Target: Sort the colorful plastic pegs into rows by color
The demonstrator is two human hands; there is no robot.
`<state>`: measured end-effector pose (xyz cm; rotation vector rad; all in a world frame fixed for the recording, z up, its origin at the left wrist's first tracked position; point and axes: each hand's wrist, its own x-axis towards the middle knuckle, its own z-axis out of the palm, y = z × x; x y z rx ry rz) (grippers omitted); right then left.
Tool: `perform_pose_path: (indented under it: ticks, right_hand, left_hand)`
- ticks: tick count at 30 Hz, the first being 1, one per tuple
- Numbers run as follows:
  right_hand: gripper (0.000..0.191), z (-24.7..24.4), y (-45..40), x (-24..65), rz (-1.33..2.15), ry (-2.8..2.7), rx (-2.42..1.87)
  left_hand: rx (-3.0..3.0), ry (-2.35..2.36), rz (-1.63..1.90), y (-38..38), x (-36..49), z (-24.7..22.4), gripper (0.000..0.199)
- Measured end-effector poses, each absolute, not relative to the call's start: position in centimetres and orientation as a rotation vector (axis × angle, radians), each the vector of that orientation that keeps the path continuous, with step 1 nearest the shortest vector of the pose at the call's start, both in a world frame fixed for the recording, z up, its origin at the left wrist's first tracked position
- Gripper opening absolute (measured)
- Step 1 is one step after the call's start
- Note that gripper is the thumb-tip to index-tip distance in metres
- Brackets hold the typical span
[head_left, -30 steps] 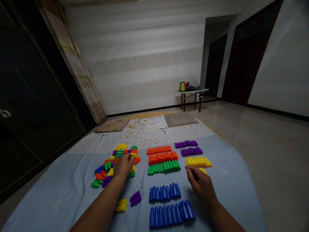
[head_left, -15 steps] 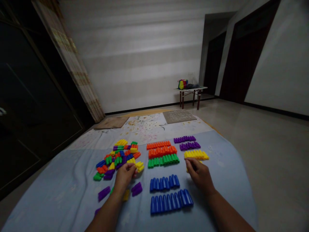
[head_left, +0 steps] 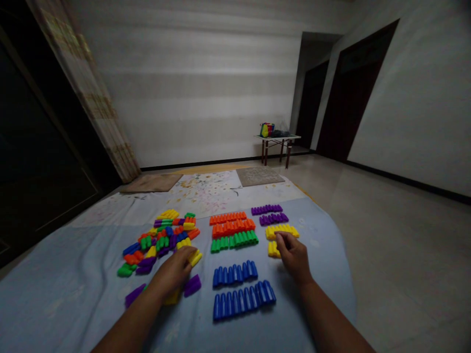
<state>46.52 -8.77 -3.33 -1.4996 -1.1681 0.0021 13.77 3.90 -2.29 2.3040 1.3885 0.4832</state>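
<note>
Brightly coloured ribbed plastic blocks lie on the cloth. At the right edge of a loose mixed pile [head_left: 162, 240], my left hand [head_left: 178, 267] has its fingers closed on a yellow block [head_left: 196, 258], partly hidden by them. My right hand [head_left: 294, 255] is pinched at the short yellow row [head_left: 273, 249]; its fingertips cover that row's right end, so anything between them is hidden. Just beyond is a longer yellow row [head_left: 282, 230]. Between my hands lie orange rows [head_left: 233, 227], a green row [head_left: 234, 241] and blue rows [head_left: 243, 301].
Purple rows [head_left: 271, 219] stand beyond the yellow ones. Loose purple blocks [head_left: 192, 285] lie near my left forearm. The table wears a blue cloth [head_left: 84, 274], with two flat mats [head_left: 259, 176] at its far end. A small side table [head_left: 277, 138] with a colourful bag stands by the wall.
The view has turned slightly right, so everything sits further left. My left hand has closed in on the yellow block. My right hand has shifted slightly, uncovering more of the short yellow row.
</note>
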Motion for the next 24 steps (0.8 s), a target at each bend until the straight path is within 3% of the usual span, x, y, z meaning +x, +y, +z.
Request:
perform_pose_path:
  ticks: [15, 24]
  right_hand:
    - [0.030, -3.7, -8.4, 46.6, 0.069, -1.153, -1.520]
    - [0.031, -3.9, -8.6, 46.6, 0.110, -1.195, -1.533]
  left_hand:
    - [2.152, 1.428, 0.382, 2.9, 14.7, -1.6, 0.048]
    - [2.410, 1.712, 0.442, -1.1, 15.8, -2.2, 0.037]
